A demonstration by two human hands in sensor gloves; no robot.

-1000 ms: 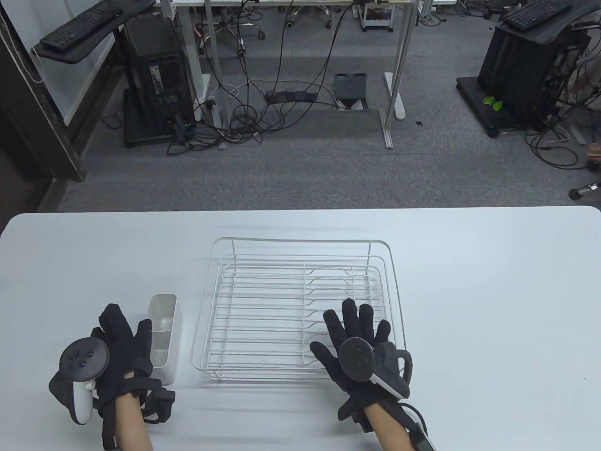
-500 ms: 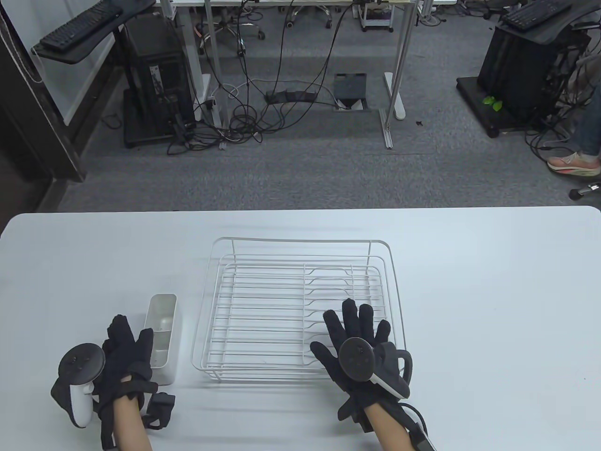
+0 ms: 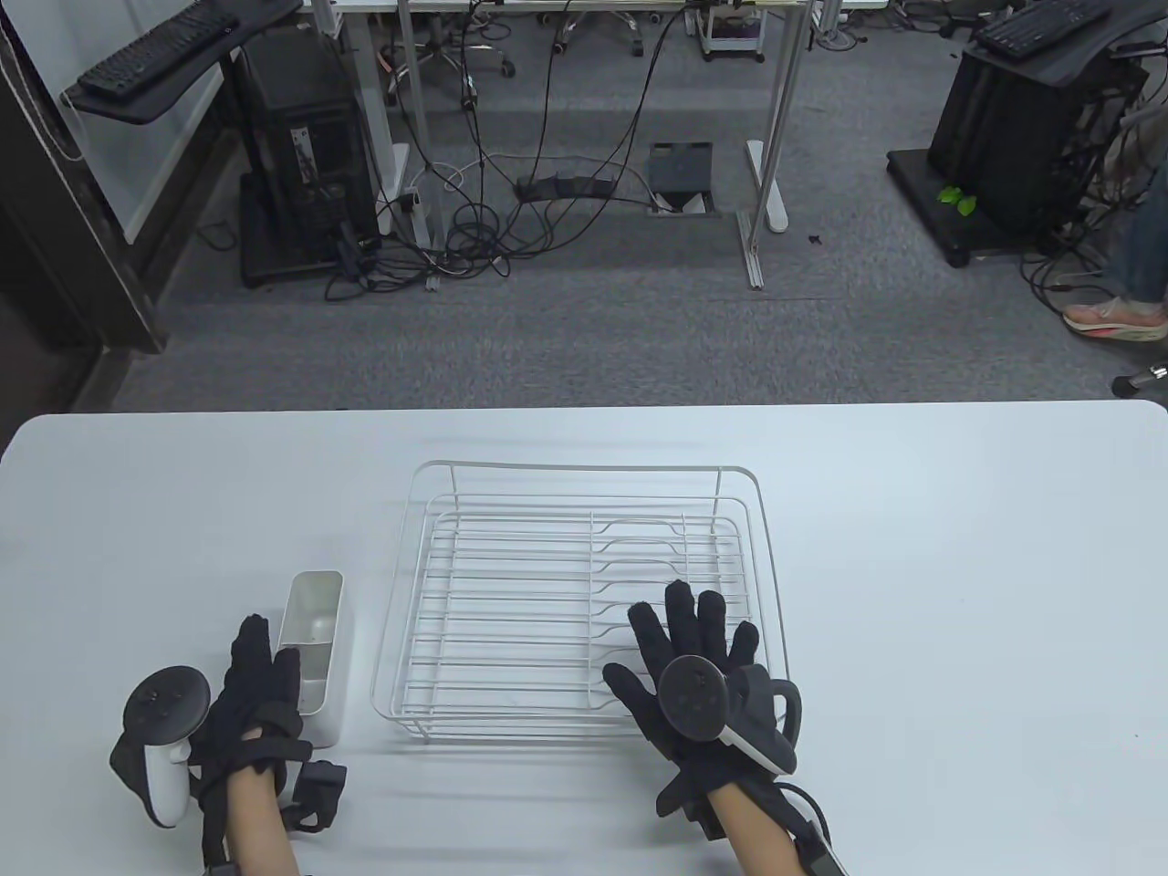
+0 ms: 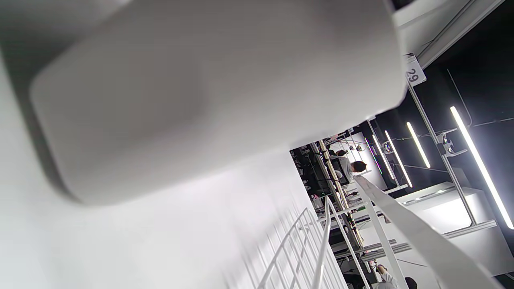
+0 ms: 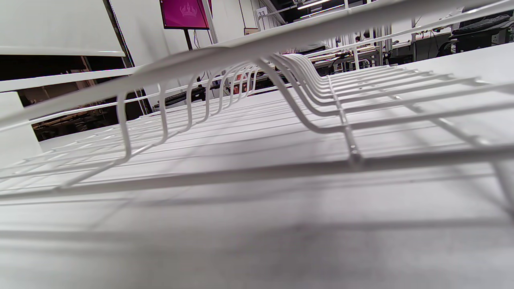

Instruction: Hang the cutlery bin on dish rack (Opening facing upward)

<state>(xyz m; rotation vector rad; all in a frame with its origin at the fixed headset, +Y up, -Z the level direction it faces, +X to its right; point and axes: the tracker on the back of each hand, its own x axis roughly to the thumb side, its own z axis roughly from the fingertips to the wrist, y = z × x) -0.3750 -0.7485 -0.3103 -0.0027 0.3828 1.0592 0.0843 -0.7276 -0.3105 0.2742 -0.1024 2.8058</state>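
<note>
The white cutlery bin (image 3: 317, 639) stands on the table, opening up, just left of the white wire dish rack (image 3: 584, 466). My left hand (image 3: 265, 671) is open with its fingers stretched along the bin's left wall, at its near end; I cannot tell if they touch it. My right hand (image 3: 693, 634) lies flat with spread fingers on the rack's near right corner. In the left wrist view the bin (image 4: 200, 92) fills the upper left, blurred, with the rack (image 4: 305, 249) below. The right wrist view shows the rack's wires (image 5: 281, 80) close up.
The white table (image 3: 912, 547) carries only the bin and the rack. Beyond its far edge are grey floor, cables, desk legs (image 3: 776, 137) and a person's foot (image 3: 1113, 319) at the far right.
My left hand has moved right and closer to the bin, its fingers drawn together along the bin's left side. My right hand has not moved. A foot came into view at far right.
</note>
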